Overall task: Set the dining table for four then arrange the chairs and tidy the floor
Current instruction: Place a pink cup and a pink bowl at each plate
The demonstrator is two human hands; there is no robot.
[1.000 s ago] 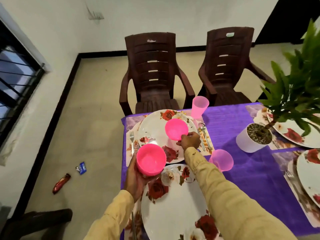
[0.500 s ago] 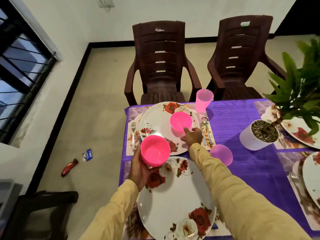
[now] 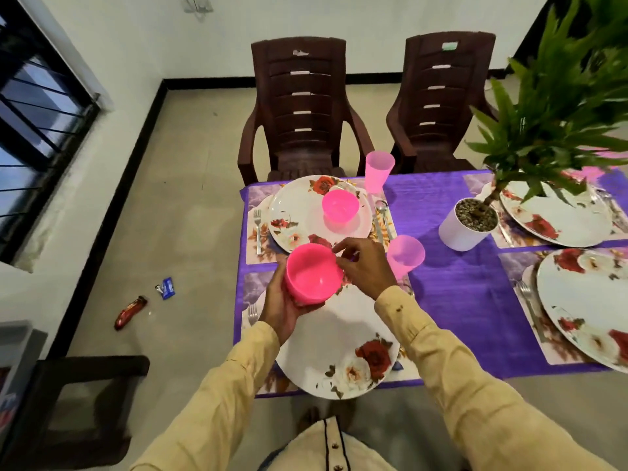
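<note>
- Two crinkled wrappers, a glossy red wrapper point(image 3: 131, 312) and a smaller blue wrapper point(image 3: 168, 287), are lying on the matte beige floor point(image 3: 142, 205), well left of the table.
- A thin steel fork point(image 3: 257, 226) is lying on a printed placemat, just left of the far plate point(image 3: 299, 212).
- That round, white, rose-printed plate is carrying a smooth pink plastic far bowl point(image 3: 339, 205).
- The left hand point(image 3: 282, 311) is cupping the held bowl point(image 3: 314, 271), round and glossy pink, with fingers curled round its wall, over the far edge of the near plate point(image 3: 326, 338).
- The right hand point(image 3: 368, 266) is meeting the held bowl's right rim with narrowly curled fingers. I cannot tell whether it is pinching.
- Two translucent pink tumblers are standing upright, the far tumbler point(image 3: 379, 169) beside the far plate and the near tumbler point(image 3: 404, 253) just right of the right hand.
- Two slatted dark brown plastic chairs, the left chair point(image 3: 299, 107) and the right chair point(image 3: 441, 96), are standing on the far side.
- A white cylindrical pot point(image 3: 455, 237), gravel-topped and bearing spiky green leaves, is sitting on the ribbed purple tablecloth point(image 3: 458, 300).
</note>
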